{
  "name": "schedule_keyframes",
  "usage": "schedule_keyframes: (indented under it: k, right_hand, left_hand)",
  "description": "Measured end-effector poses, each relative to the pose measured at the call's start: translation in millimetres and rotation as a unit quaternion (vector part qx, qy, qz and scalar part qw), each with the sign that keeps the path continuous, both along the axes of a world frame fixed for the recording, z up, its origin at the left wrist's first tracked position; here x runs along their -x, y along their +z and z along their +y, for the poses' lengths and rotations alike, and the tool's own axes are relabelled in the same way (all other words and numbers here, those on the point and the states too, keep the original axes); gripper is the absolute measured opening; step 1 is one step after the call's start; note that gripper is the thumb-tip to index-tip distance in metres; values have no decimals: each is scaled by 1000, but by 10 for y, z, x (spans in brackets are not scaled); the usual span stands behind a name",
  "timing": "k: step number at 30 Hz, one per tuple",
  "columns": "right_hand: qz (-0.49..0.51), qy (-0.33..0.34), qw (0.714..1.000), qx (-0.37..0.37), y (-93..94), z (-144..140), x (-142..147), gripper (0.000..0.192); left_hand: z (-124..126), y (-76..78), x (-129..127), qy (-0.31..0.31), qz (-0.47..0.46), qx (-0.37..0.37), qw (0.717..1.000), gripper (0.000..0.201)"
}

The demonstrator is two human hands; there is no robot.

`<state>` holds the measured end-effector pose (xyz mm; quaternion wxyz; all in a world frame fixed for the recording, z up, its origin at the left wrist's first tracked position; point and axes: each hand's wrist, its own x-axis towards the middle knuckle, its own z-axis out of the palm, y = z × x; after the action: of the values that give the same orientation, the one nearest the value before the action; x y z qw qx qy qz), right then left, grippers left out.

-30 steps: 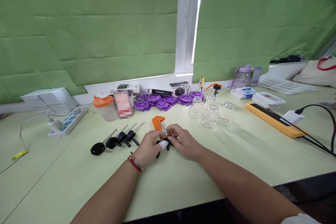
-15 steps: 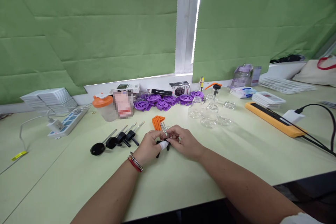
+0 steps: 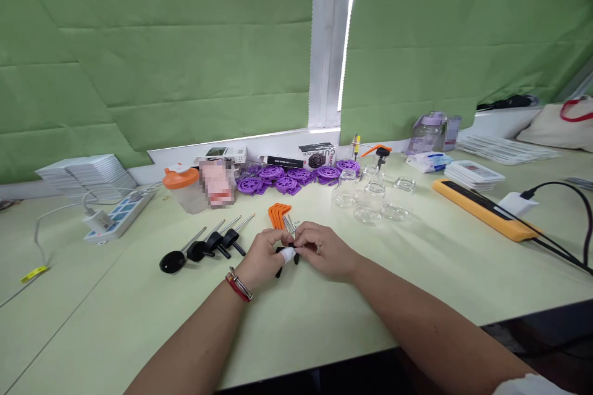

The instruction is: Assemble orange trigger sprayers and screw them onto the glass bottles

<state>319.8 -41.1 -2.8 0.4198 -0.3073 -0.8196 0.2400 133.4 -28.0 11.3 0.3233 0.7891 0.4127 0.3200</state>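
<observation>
My left hand (image 3: 269, 252), white wrapping on its thumb, is closed round a small black plastic part (image 3: 278, 271) whose prongs stick out below the fingers. My right hand (image 3: 324, 251) meets it fingertip to fingertip in a pinch at the top of that part; what lies in the pinch is hidden. Just beyond the fingers lie orange bent levers (image 3: 278, 216), thin metal rods (image 3: 288, 222) and tiny bits of hardware (image 3: 296, 225). To the left, several black knob-like pieces with metal rods (image 3: 215, 242) lie in a row on the table.
Purple wheel-shaped parts (image 3: 287, 185) lie along the back beside boxes (image 3: 319, 157). Clear plastic pieces (image 3: 369, 213) sit right of centre. An orange-lidded cup (image 3: 181, 188) and a power strip (image 3: 123, 219) stand left; a yellow power strip (image 3: 486, 211) lies right.
A small coiled metal piece seen at my fingertips before is now out of sight between them. My right fingertips have closed in slightly on the black part; both arms stay nearly still.
</observation>
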Motion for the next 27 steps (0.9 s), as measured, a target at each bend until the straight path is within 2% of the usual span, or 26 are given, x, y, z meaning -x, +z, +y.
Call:
schedule_keyframes:
  k: [10,12,15,18,21,27]
  right_hand:
    - [-38,-15,999,-13,-5,17,-25,23]
    - [-49,-32,998,-9,4,25,-38,24]
    - [-58,-93,994,8,25,51,-79,19]
    - [-92,-162,982,42,58,78,-139,12]
    - [-162,-197,962,102,98,80,-190,11]
    - [-261,-169,932,185,138,37,-211,21]
  left_hand:
    - [50,-70,41,-2,66,-85,994,13]
    - [49,-67,35,7,81,-79,994,13]
    - [44,-54,16,21,100,-66,993,14]
    - [59,-56,6,8,122,-75,990,13]
    - [94,-86,13,2,149,-93,984,11]
    - [136,-150,45,38,204,-90,974,9]
